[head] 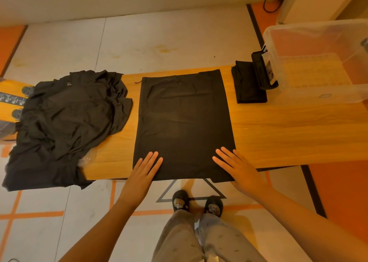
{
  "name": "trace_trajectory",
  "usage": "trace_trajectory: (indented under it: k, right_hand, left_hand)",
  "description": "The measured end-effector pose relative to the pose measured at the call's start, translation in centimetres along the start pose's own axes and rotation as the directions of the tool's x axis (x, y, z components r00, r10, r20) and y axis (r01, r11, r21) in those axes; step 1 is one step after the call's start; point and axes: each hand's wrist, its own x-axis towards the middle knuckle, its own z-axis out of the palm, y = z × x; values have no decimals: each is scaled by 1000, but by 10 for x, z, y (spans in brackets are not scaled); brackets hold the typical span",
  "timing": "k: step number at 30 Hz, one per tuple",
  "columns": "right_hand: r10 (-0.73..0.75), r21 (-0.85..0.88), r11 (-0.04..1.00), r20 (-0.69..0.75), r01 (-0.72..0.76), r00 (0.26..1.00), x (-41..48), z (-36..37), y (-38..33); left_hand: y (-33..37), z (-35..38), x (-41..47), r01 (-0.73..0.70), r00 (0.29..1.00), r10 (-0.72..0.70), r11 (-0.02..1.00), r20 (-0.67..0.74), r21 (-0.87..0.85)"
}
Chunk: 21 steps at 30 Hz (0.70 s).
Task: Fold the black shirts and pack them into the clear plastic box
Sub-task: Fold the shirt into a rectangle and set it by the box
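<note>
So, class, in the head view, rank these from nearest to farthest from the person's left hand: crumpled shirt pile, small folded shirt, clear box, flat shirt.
1. Flat shirt, in the middle, under the left hand.
2. Crumpled shirt pile, to the left.
3. Small folded shirt, to the right.
4. Clear box, far right.

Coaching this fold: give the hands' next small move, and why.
Probably pinch the near hem and fold it away to the far edge. The flat rectangular black shirt lies narrowed, the left hand and right hand rest flat on its near corners, and it is longer than the small folded black shirt beside the clear plastic box.
</note>
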Motion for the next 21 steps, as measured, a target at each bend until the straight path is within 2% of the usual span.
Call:
trace_trajectory:
  k: [4,6,8,11,12,16,21]
  right_hand:
    - [-41,51,998,-58,44,997,-8,-4,3]
    - [-8,133,991,-89,20,996,-9,-14,1]
    - [92,315,947,-95,-58,991,-8,-26,-1]
    - [271,569,777,83,-269,959,-1,-47,5]
    - [285,628,725,101,-283,953,3,-54,7]
    - [278,739,617,117,-270,954,10,-75,15]
    - [233,718,630,190,-297,954,7,-77,21]
  left_hand:
    - [1,-4,-2,-51,998,48,997,-47,-51]
    - [3,-13,-3,-45,996,33,988,-79,-149]
    - [6,-27,-2,58,994,-86,936,-65,-347]
    - [7,-48,3,280,952,-298,770,64,-574]
    - [6,-55,6,314,940,-329,721,94,-617]
    - [1,-78,11,348,932,-322,671,166,-655]
    - [7,-88,9,393,920,-296,673,258,-627]
